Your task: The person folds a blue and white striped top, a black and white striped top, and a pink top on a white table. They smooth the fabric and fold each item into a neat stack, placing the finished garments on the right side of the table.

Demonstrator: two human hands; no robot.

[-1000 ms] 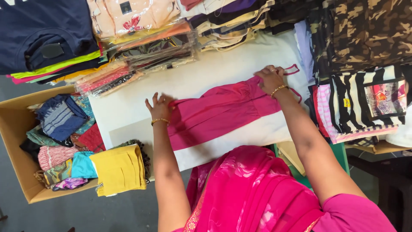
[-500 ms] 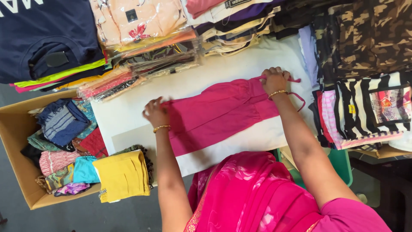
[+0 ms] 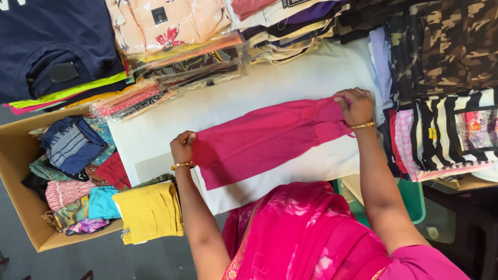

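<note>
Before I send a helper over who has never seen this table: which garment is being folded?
On the white table, between the left hand and right hand, lies a long pink garment, each hand gripping one end. It alone is spread flat and unwrapped; the neighbours are stacked or bagged.

Only one view is on record: the camera on my head, looking almost straight down over my chest and arms onto the white table (image 3: 290,83). The frame sits turned, so the table runs on a slant from lower left to upper right. It stands near enough that my left hand (image 3: 182,148) and right hand (image 3: 354,106) fall mid-frame, with my forearms entering from the bottom edge. The field reaches the cardboard box (image 3: 21,171) at the left edge and the striped garments (image 3: 441,129) at the right. With no second view, no part of the scene is shared.
</note>
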